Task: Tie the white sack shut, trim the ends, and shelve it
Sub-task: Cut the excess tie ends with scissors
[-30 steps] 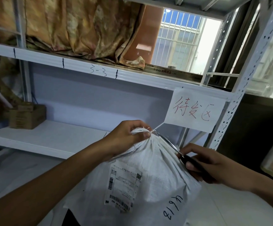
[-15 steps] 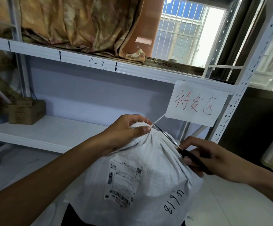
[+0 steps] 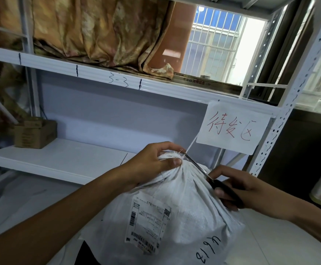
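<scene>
White metal shelving [image 3: 64, 159] fills the background behind the white sack [image 3: 190, 217], and its lower board is seen up and to the left of the sack. On this board, far to the left of the sack, a brown cardboard box [image 3: 35, 133] is placed. High above the sack, on the upper board, a gold patterned cloth [image 3: 98, 31] is piled, and a barred window [image 3: 213, 41] is seen straight above the sack's neck. A paper sign [image 3: 232, 129] with red handwriting is hung just above and to the right of the neck. The sack itself is kept upright in the lower middle of the view, in front of the shelving and not on a board; its bottom is out of view. A shipping label [image 3: 148, 224] is stuck on its front, and black numbers are written on its lower right part. The gathered neck of the sack is gripped by the left hand [image 3: 152, 165], with the fingers curled over it and the thumb pressed on the near side. A thin white tie end [image 3: 190, 146] is seen rising from the neck toward the sign. Scissors [image 3: 221, 186] with black handles are held by the right hand [image 3: 247, 190] at the sack's right shoulder, and the blade tips are placed at the base of the tie end. Whether the blades are apart or closed cannot be told.
</scene>
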